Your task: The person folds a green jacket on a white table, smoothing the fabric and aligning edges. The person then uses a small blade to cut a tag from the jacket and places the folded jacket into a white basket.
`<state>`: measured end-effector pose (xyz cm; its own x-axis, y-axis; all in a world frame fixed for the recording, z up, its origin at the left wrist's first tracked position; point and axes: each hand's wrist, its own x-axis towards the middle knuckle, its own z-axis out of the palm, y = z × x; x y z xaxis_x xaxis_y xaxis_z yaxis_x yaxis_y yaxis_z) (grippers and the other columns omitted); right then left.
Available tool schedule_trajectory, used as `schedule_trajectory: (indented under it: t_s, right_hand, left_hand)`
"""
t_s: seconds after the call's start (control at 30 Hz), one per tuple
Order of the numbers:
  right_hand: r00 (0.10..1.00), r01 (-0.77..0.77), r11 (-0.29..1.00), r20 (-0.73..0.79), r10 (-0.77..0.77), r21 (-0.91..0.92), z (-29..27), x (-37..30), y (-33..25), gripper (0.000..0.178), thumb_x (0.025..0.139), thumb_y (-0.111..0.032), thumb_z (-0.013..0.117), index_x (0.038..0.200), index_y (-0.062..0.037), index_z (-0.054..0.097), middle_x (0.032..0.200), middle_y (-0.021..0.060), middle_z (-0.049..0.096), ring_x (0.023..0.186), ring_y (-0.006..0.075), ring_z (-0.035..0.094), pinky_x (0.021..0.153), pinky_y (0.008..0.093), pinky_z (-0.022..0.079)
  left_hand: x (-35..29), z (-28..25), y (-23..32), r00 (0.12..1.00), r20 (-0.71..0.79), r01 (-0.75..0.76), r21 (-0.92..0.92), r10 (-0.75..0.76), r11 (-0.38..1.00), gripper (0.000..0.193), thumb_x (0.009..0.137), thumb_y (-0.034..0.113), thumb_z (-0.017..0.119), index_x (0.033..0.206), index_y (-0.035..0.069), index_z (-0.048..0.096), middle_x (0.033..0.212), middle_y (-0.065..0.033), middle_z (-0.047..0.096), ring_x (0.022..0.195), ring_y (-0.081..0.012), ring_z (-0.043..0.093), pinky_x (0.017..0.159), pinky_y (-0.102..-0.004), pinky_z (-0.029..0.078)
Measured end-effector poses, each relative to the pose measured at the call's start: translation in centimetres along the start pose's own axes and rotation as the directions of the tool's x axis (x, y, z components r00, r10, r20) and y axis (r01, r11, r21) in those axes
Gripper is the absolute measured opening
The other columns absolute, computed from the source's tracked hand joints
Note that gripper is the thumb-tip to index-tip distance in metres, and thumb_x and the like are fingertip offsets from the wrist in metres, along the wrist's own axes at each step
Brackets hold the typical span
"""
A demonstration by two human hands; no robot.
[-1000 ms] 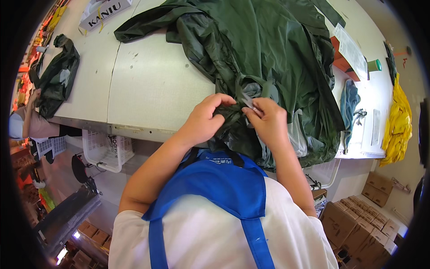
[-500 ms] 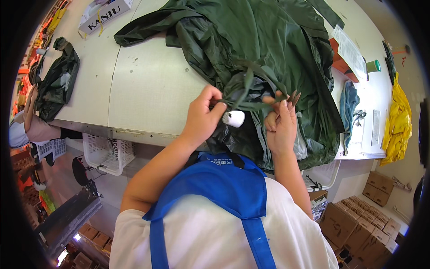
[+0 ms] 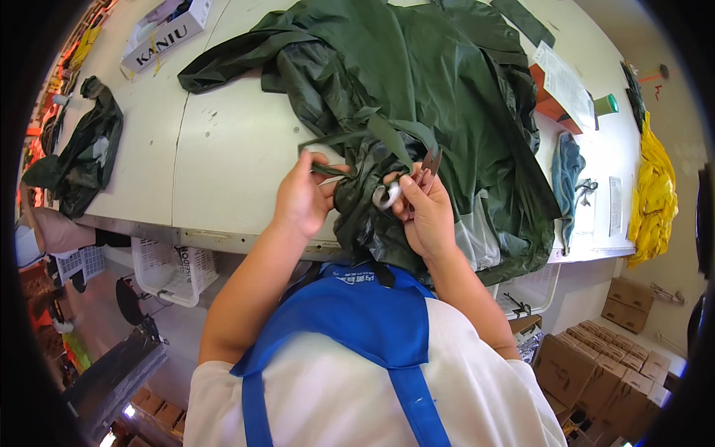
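Observation:
A dark green garment (image 3: 447,112) of shiny, coated cloth is spread over the white table, its near part bunched between my hands. My left hand (image 3: 302,197) has a narrow green fabric strap (image 3: 330,170) between thumb and fingers at the left of the bunch. Close by, my right hand (image 3: 428,216) is closed around small metal snips (image 3: 430,164), their blades pointing up and away from me. A small white cylinder (image 3: 386,196) with a hollow end sits against the right fingertips; whether they grip it I cannot tell. More green strips loop above it.
On the white table (image 3: 216,164) stand an open white box (image 3: 165,36) at far left and an orange-and-white box (image 3: 558,89) at right. Near the latter lie a green roll (image 3: 606,104) and blue cloth (image 3: 567,175). Yellow cloth (image 3: 653,194) hangs at the right end; a co-worker's arm shows left.
My left hand has shifted left with its fingers more extended. The right hand and snips have moved left to the white cylinder, which now shows its hollow end.

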<state>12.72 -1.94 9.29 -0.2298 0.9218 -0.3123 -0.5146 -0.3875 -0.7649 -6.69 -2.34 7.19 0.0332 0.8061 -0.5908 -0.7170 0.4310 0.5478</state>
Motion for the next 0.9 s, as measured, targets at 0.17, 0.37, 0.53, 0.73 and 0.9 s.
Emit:
schedule_trajectory:
  t_s: [0.17, 0.37, 0.53, 0.73, 0.9]
  right_hand:
    - [0.976, 0.198, 0.98, 0.086, -0.198, 0.01, -0.3, -0.1, -2.2, 0.009, 0.097, -0.01, 0.048, 0.106, -0.0108, 0.046, 0.084, 0.0094, 0.061, 0.066, 0.011, 0.053, 0.057, 0.0228, 0.042]
    - [0.895, 0.42, 0.885, 0.068, -0.44, 0.199, 0.6, 0.6, -8.7, 0.014, 0.097, -0.017, 0.048, 0.11, -0.0135, 0.048, 0.077, 0.0062, 0.055, 0.079, 0.0223, 0.056, 0.068, 0.0336, 0.051]
    - [0.703, 0.671, 0.699, 0.087, -0.706, 0.249, -3.3, -0.8, -20.1, 0.021, 0.096, -0.021, 0.049, 0.104, -0.0017, 0.052, 0.079, 0.0081, 0.054, 0.084, 0.0271, 0.058, 0.068, 0.0368, 0.055]
    - [0.791, 0.603, 0.733, 0.117, -0.601, -0.314, -1.3, -1.3, -19.4, 0.015, 0.094, -0.007, 0.051, 0.108, -0.0023, 0.052, 0.083, 0.0114, 0.057, 0.086, 0.0262, 0.06, 0.076, 0.0367, 0.053]
    - [0.887, 0.446, 0.869, 0.236, -0.398, -0.212, 4.5, -1.7, -16.5, 0.012, 0.093, -0.005, 0.05, 0.104, -0.0003, 0.052, 0.079, 0.0102, 0.058, 0.079, 0.0225, 0.062, 0.067, 0.0313, 0.052]
  left_hand:
    - [1.0, -1.4, -0.8, 0.949, -0.235, -0.128, 0.314, 0.208, 0.941, 0.021, 0.093, 0.032, 0.051, 0.107, 0.016, 0.049, 0.13, -0.008, 0.043, 0.117, -0.0245, 0.047, 0.081, -0.0365, 0.045]
    - [0.1, 1.3, 0.0, 0.756, 0.564, -0.586, 0.809, 0.331, -0.04, 0.043, 0.077, 0.007, 0.065, 0.118, 0.013, 0.054, 0.137, -0.0163, 0.036, 0.117, -0.0354, 0.046, 0.091, -0.0402, 0.044]
    - [2.0, -5.9, 1.2, 0.802, 0.378, -0.37, 0.922, 0.463, -0.112, 0.043, 0.073, 0.001, 0.056, 0.113, 0.017, 0.053, 0.132, -0.017, 0.043, 0.099, -0.0418, 0.055, 0.083, -0.0439, 0.048]
    - [-0.6, 0.6, 4.2, 0.595, 0.59, -0.611, 0.773, 0.545, -0.17, 0.094, 0.065, 0.024, 0.08, 0.142, 0.01, 0.027, 0.147, -0.021, 0.022, 0.136, -0.039, 0.025, 0.108, -0.0438, 0.028]
    - [-1.1, 11.2, 4.8, 0.069, 0.848, -0.947, 0.222, 0.525, -0.234, 0.114, 0.057, 0.035, 0.083, 0.148, 0.012, 0.018, 0.151, -0.0177, 0.018, 0.14, -0.0375, 0.017, 0.112, -0.0473, 0.017]
